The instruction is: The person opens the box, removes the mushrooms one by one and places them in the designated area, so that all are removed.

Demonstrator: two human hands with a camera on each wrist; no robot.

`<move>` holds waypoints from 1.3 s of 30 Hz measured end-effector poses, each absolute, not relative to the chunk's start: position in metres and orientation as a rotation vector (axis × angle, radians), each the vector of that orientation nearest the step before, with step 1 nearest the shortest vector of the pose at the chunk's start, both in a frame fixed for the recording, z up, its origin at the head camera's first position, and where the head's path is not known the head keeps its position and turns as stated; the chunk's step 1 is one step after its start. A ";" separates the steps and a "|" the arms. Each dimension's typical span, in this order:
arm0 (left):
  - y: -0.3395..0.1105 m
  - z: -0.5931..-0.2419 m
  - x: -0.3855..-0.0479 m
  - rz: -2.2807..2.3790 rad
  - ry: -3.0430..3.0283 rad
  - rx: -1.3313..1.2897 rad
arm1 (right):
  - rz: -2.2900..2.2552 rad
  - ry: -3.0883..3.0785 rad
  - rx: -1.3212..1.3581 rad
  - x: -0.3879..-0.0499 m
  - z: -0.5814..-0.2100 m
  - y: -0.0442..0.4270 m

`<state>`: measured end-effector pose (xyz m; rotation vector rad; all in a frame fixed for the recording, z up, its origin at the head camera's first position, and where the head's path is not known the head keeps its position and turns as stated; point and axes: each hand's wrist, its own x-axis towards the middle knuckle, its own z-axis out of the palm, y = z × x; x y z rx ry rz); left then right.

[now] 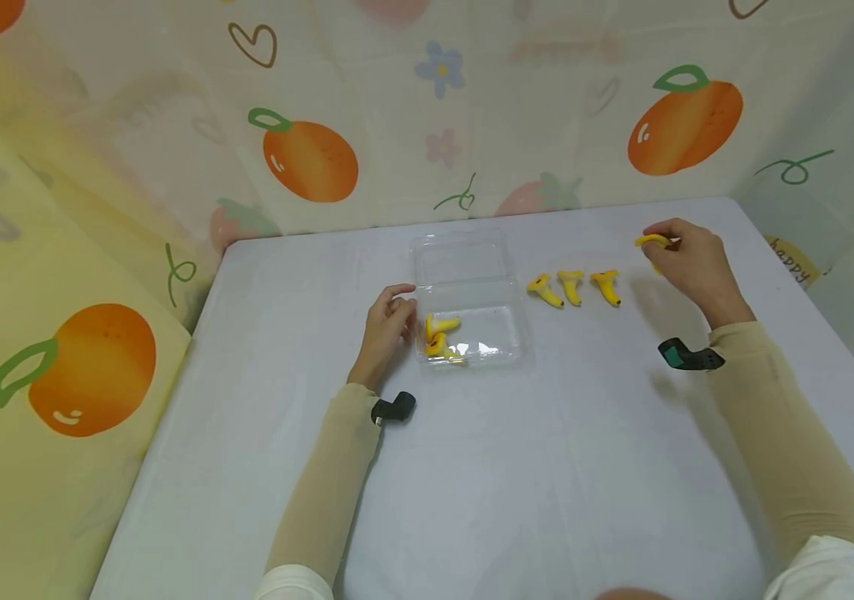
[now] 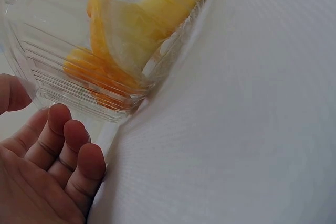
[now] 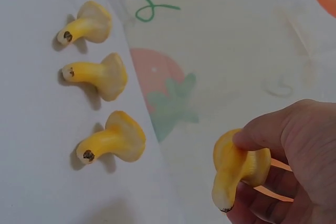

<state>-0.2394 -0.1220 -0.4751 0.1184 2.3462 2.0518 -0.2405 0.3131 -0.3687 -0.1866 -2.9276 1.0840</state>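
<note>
- Fruit-patterned cloth (image 1: 382,75) hangs behind the clear box (image 1: 490,333).
- Right of the box and well apart from it, the right grip (image 1: 700,267) pinches a yellow mushroom (image 3: 228,166) above the bench (image 1: 546,458); its rounded stem could slip if the thumb slackens.
- Just right of the box lie three mushrooms (image 1: 571,287); a low sweep of that hand could scatter them.
- Left of the box, the left grip (image 1: 385,325) has loosely bent, parted fingers; I can't quite tell whether they touch its wall. A nudge could slide so light a box.
- Two mushrooms (image 1: 445,323) crowd the box's left end and might block the lid (image 1: 460,258), laid back at its far side, if more pile there.
- Under the box, the bench is pale and smooth-looking; cloth also hangs to the box's left and right.
</note>
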 end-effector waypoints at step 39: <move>-0.122 -0.476 -0.240 2.066 2.332 0.112 | 1.091 -2.935 -0.169 -0.246 -0.408 0.319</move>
